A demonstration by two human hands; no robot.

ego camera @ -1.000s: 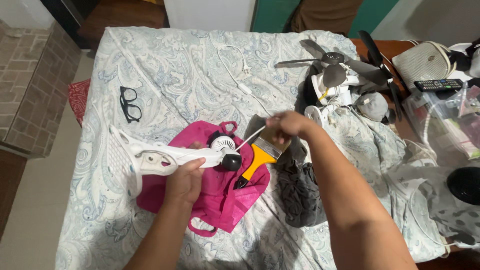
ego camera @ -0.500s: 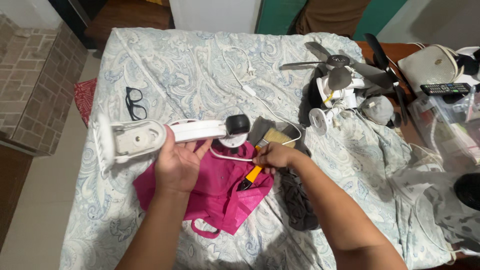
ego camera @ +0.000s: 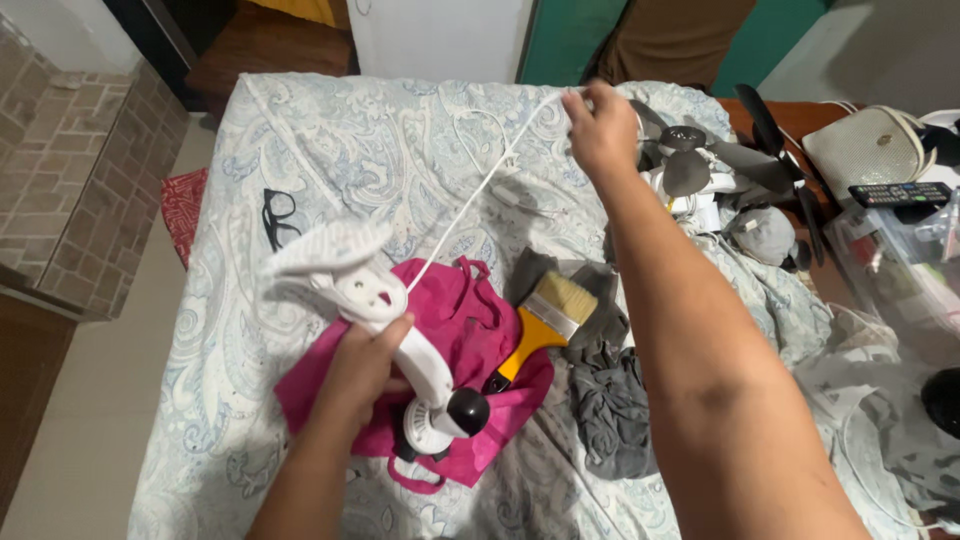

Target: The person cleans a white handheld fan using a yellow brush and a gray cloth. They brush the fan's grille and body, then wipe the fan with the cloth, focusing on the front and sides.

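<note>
Paisley bedding in pale blue and white covers the bed (ego camera: 300, 150) below you, with a tiled floor along its left side and a cluttered side surface at 3 o'clock.

Your left hand (ego camera: 362, 362) comes up from 6 o'clock with the forearm angled toward 1 o'clock, fingers wrapped tight around the white neck of the fan body (ego camera: 385, 320). Its flat ribbed base points to 10 o'clock, blurred; its round motor end with a black knob hangs toward 5 o'clock, just over the pink bag (ego camera: 460, 320) lying on the bed.

Your right arm stretches long from the lower right toward 12 o'clock, elbow nearly straight. The right hand (ego camera: 603, 128) is closed, pinching the white power cord (ego camera: 470, 205), which runs taut from the fan body up to that hand. Past the hand, the rest of the cord, with its plug, lies slack on the bed.

At 3 o'clock of the bag lies a paintbrush (ego camera: 540, 325) with an orange handle and pale bristles, touching a grey cloth (ego camera: 605, 410). Black glasses (ego camera: 279, 218) sit at 9 o'clock, well apart. Dark fan blades (ego camera: 760, 135) and white fan parts lie just beyond your right hand, with a remote control (ego camera: 900, 193) and a white handbag (ego camera: 870, 145) further right.
</note>
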